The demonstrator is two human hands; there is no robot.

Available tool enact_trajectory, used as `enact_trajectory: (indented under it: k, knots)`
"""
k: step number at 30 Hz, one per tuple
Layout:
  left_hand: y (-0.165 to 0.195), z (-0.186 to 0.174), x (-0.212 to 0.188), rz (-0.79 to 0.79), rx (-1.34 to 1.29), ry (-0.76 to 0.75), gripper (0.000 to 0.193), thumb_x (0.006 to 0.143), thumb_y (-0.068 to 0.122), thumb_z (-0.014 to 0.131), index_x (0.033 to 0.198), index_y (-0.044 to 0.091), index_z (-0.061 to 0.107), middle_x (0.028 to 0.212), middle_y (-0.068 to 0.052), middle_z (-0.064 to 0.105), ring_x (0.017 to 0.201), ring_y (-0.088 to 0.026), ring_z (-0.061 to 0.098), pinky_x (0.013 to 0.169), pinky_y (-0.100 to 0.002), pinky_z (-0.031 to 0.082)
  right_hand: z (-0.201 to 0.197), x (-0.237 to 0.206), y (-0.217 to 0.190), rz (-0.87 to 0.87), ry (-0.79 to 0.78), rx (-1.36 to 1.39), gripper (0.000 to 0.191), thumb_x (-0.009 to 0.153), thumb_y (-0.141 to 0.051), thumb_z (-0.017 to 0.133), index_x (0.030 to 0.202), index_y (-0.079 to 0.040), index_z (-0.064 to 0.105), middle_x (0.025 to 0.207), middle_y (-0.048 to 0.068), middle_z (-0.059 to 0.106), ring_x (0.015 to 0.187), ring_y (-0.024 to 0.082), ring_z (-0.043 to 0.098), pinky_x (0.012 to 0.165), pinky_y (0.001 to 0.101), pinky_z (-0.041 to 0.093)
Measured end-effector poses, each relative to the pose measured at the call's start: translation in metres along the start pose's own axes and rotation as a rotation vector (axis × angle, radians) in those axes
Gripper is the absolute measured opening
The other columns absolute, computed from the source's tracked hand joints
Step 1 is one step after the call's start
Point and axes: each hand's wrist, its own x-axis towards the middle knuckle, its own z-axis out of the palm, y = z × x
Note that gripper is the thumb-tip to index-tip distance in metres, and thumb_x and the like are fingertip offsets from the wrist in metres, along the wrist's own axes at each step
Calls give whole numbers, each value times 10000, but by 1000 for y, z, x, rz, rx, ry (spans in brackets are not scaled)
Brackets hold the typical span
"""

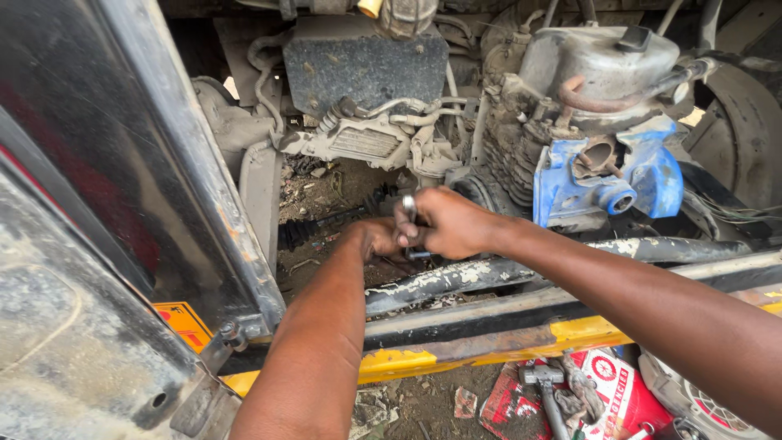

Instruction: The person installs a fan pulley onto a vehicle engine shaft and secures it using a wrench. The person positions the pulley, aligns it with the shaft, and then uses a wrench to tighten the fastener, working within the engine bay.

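Both my arms reach over a yellow and black frame rail (489, 338) into an open engine bay. My right hand (452, 222) is closed around a small shiny metal tool (409, 207), likely a wrench or socket handle. My left hand (376, 239) sits just left of it, fingers curled on the same spot, touching the right hand. What the tool bears on is hidden by the hands. Behind them a black ribbed drive shaft boot (303, 231) lies over the dirt.
A blue engine part (607, 183) with a grey cover (599, 61) stands at the right. A dark body panel (114, 204) fills the left. A rusty black bar (505, 273) runs below the hands. A hammer (547, 391) lies on a red and white bag (619, 391) on the ground.
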Motion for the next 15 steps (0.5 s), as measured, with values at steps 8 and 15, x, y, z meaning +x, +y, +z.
enact_trajectory:
  k: [8,15]
  knots:
    - [-10,-10,25,22,-151,-216,320,931,-45,596,1234,-20,695,1048,-150,767,904,-181,747,770,-262,644,-14,33,23,415,215,311,212,937,-33,618,1136,-57,550,990,108,699,944,211,738,789,349,677]
    - [-12,-12,30,-37,-131,-190,334,934,-93,560,1233,14,665,1087,-153,747,902,-172,740,781,-253,654,-15,91,47,726,197,187,452,987,-53,569,1395,73,420,1140,198,674,987,275,757,714,313,637]
